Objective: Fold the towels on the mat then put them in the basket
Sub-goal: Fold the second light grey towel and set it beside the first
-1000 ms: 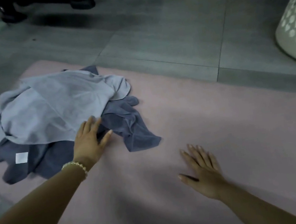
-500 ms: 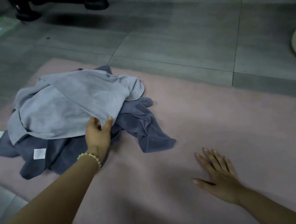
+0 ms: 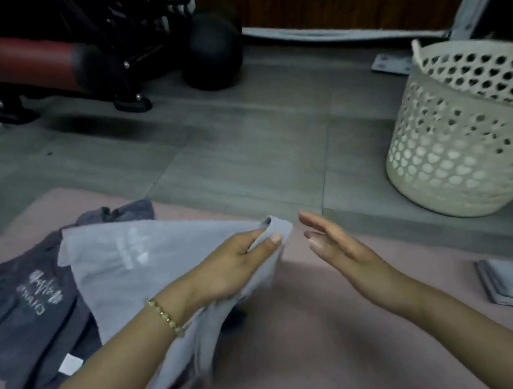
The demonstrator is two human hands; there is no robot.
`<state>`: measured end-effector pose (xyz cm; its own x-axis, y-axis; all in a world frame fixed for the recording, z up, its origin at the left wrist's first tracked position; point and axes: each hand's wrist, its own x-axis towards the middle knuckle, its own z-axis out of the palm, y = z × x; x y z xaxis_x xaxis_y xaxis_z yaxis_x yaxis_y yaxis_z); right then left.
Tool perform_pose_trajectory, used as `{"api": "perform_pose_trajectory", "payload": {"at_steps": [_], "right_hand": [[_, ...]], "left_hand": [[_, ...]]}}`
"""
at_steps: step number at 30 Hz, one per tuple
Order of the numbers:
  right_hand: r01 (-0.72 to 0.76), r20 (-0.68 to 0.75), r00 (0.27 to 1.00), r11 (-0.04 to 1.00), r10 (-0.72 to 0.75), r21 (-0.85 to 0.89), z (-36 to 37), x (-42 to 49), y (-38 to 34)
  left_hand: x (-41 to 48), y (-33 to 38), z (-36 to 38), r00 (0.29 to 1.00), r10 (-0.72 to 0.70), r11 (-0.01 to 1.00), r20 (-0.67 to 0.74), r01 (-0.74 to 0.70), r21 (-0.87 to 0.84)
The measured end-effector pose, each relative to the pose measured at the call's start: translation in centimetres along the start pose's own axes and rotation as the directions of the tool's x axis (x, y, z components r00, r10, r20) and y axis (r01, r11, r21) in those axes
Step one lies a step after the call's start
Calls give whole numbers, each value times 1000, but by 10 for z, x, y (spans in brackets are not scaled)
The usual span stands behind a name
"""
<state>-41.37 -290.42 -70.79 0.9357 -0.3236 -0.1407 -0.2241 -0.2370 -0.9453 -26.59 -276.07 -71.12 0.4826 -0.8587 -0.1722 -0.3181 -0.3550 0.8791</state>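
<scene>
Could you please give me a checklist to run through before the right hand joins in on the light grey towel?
1. Left hand grips the light grey towel by a corner: ok.
2. Right hand open, free, beside that corner: ok.
3. Towel free of the dark grey towel: not ok, it drapes over it.
4. Bare mat in front for spreading: ok.
5. Basket upright on the floor: ok.

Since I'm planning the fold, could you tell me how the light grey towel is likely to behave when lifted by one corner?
Probably floppy: where the left hand pinches a corner, the light grey towel drapes and bunches onto the mat. Likely light, since a thumb-and-finger grip lifts it. It may drag on the dark grey towel it overlaps.
</scene>
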Motion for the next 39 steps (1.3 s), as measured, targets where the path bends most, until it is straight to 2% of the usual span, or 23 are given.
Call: {"api": "perform_pose_trajectory", "payload": {"at_steps": [3, 5, 7, 9, 10, 14, 18, 21, 24, 26, 28, 31, 34, 37, 39], "right_hand": [[59, -2, 998, 998, -59, -26, -22, -23, -58], [99, -47, 994, 994, -101, -44, -33, -44, -93], [149, -174, 972, 986, -159, -67, -41, -66, -120], [205, -345, 909, 972, -233, -115, -47, -91, -140], [216, -387, 886, 966, -256, -143, -49, -104, -147], [115, -404, 897, 978, -178, -176, -56, -153, -154], [45, -546, 820, 971, -171, -236, -73, -190, -144], [-9, -601, 780, 957, -175, -290, -97, -212, -145], [26, -557, 822, 985, -118, -171, -122, -238, -157], [49, -515, 855, 998, -56, -28, -133, -253, -167], [82, -505, 861, 996, -51, 40, -138, -260, -176], [138, -537, 842, 981, -46, 133, -137, -258, -190], [158, -569, 821, 975, -44, 153, -135, -247, -202], [172, -609, 791, 975, -50, 143, -136, -237, -211], [175, -621, 782, 973, -45, 150, -138, -234, -217]], "left_hand": [[-17, 66, -5, 996, 29, 998, 84, -24, -56], [-30, 108, -9, 996, 49, 998, 81, -46, -42], [-39, 144, -11, 996, 89, 994, -19, -90, -64], [-46, 177, -6, 989, 96, 978, -116, -115, -174], [-49, 194, -1, 987, 81, 960, -137, -114, -254], [-63, 267, 27, 970, 90, 866, -225, -188, -463], [-74, 321, 59, 958, 88, 789, -272, -234, -568], [-79, 345, 65, 926, 80, 770, -368, -292, -567], [-85, 347, 57, 902, 21, 723, -432, -312, -616], [-90, 340, 51, 915, -11, 684, -404, -288, -670], [-92, 329, 49, 939, 1, 672, -344, -255, -695], [-108, 318, 65, 979, 33, 721, -200, -162, -673], [-125, 306, 93, 990, 142, 841, -13, -128, -526], [-140, 285, 117, 961, 276, 924, 11, -262, -278], [-142, 269, 126, 939, 340, 926, 47, -325, -194]]}}
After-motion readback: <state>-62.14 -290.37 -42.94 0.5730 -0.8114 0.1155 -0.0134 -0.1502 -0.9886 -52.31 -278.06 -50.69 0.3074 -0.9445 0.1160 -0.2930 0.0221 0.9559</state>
